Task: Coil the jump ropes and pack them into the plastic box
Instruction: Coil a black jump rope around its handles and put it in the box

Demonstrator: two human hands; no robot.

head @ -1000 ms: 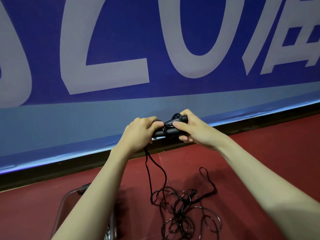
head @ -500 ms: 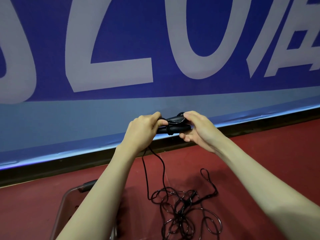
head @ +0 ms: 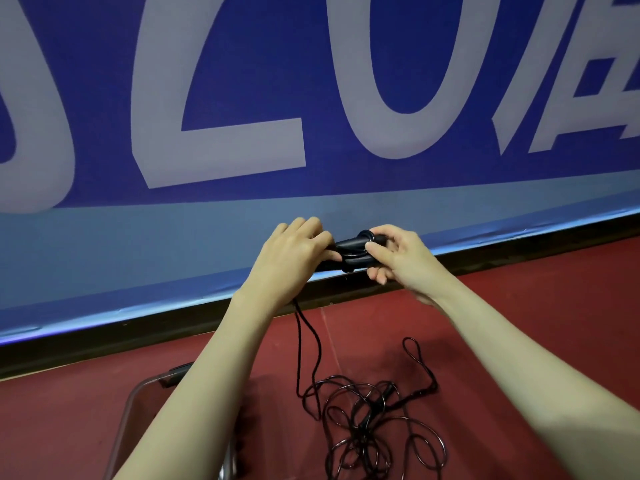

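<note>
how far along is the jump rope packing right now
Done: little that shows. The clear plastic box sits at lower left, its contents mostly hidden by the left arm.

In hand: the left hand and right hand both grip the black handles of one rope, its cord trailing down to the floor.

Left: the tangled cord pile on the red floor is uncoiled, and nothing is being packed yet.

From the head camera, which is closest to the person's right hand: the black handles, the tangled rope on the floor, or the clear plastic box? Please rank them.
From the right hand:
1. Black handles: gripped in it, at its left.
2. Tangled rope: on the red floor, below the hand.
3. Clear plastic box: lower left, partly behind the left forearm.
</note>
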